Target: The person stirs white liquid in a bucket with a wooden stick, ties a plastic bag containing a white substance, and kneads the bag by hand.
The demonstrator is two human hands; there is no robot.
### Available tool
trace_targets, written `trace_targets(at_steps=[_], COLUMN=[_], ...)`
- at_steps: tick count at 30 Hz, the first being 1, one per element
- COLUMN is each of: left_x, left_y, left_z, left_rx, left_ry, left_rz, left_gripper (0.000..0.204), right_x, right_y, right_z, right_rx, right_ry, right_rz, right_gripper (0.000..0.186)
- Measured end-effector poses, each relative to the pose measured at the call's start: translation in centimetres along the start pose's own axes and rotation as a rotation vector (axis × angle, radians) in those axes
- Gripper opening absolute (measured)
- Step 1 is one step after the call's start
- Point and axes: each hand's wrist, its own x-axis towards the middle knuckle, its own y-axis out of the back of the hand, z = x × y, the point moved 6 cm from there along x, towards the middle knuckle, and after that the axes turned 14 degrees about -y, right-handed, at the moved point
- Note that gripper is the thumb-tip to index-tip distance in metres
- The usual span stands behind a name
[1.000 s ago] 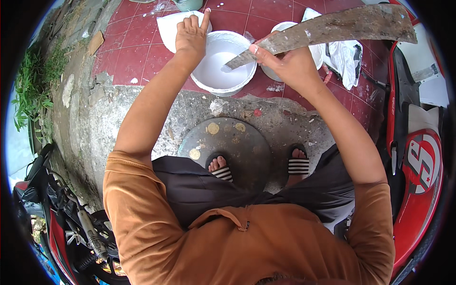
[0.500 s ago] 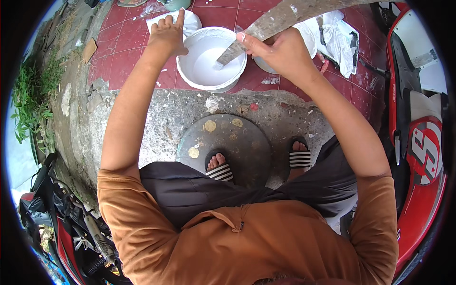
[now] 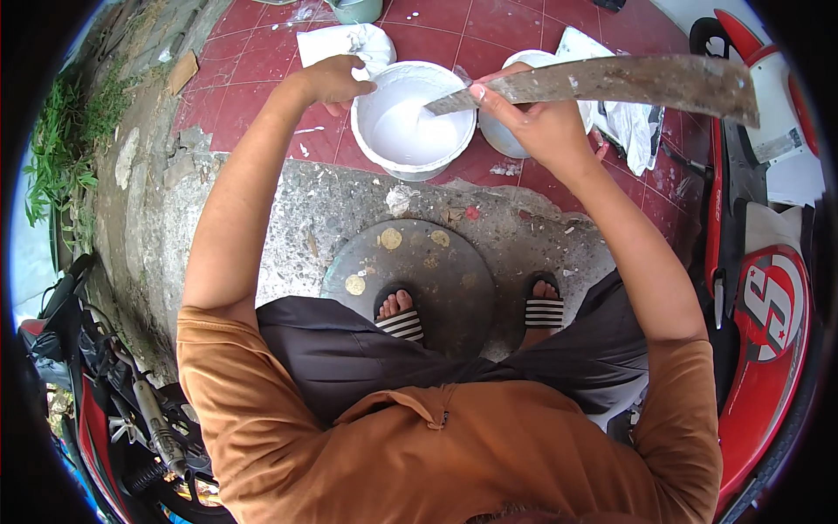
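My right hand (image 3: 550, 131) grips a long, stained, weathered board (image 3: 646, 83), whose narrow end dips into thick white liquid (image 3: 410, 122) in a white bucket (image 3: 415, 162). My left hand (image 3: 336, 83) is at that bucket's left rim, fingers bent and apart; whether it touches the rim is unclear. A white sack (image 3: 332, 42) lies just beyond it. A second pale container (image 3: 506, 135) stands right of the bucket, partly hidden by my right hand and the board.
The containers stand on red tiles (image 3: 236, 105) above a rough concrete edge. Crumpled white plastic (image 3: 642, 144) lies at the right, near a red motorbike (image 3: 759, 384). Another motorbike (image 3: 140, 428) is at lower left. My sandalled feet are by a round plate (image 3: 367, 262). A green pail (image 3: 353, 9) stands at back.
My left hand has come down from above the sack to the bucket's rim, its raised finger now bent. The board has swung lower, its end still in the white liquid.
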Motion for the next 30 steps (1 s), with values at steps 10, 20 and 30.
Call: trace_targets(at_steps=[10,20,30], left_x=[-0.9,-1.7,-2.7], left_y=[1.1,2.5,1.4], left_z=[-3.4,-4.4,-0.7], left_rx=[-0.119,-0.179,-0.448], left_ry=[0.065,-0.013,-0.134], left_rz=[-0.025,0.049,-0.055], left_gripper=[0.07,0.042,0.047], right_x=[-0.3,1.0,1.2], right_y=[-0.2,-0.2,-0.8], right_z=[-0.3,2.1,2.7], right_rx=[-0.004,0.163,0.25], right_ry=[-0.074,-0.19,-0.282], right_rz=[-0.042,-0.081,-0.082], right_gripper=[0.027,0.023,0.041])
